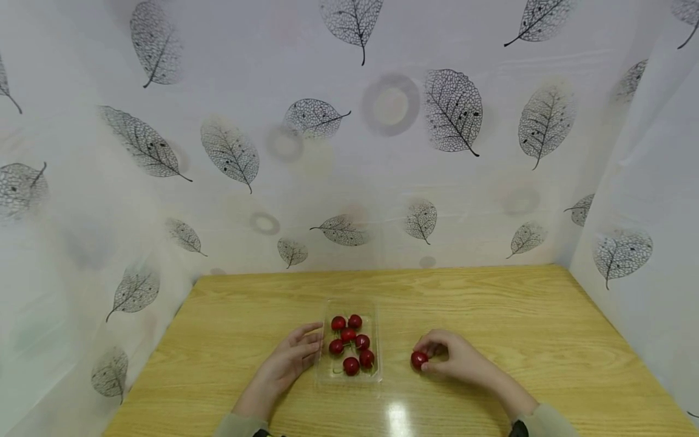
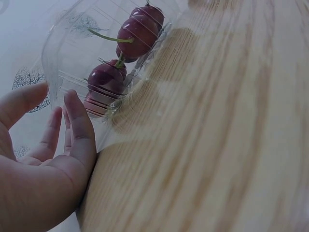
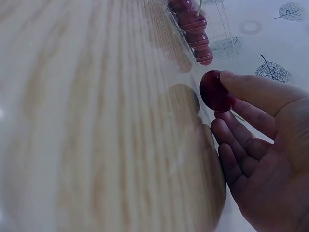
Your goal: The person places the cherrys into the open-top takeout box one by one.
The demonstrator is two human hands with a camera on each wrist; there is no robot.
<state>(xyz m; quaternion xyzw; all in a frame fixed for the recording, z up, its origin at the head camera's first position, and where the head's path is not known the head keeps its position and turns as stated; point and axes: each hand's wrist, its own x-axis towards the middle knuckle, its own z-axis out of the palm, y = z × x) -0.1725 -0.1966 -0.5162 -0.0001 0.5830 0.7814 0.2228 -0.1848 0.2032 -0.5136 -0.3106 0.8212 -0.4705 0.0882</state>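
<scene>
A clear plastic box (image 1: pixel 329 368) stands near the middle of the table, with several dark red cherries (image 1: pixel 348 335) inside, some with green stems. My left hand (image 1: pixel 289 359) is at the box's left side, its fingertips at the clear wall and its fingers loosely bent; the left wrist view shows the thumb and fingers (image 2: pixel 79 121) close against that wall. Right of the box, my right hand (image 1: pixel 457 359) pinches a single cherry (image 3: pixel 214 91) between thumb and fingers, at or just above the table top. In the right wrist view the other fingers curl loosely below it.
The wooden table (image 1: pixel 262 303) has a glossy surface with a bright reflection near its front. A white sheet (image 1: pixel 349 176) printed with dark leaves hangs behind the table and along both sides.
</scene>
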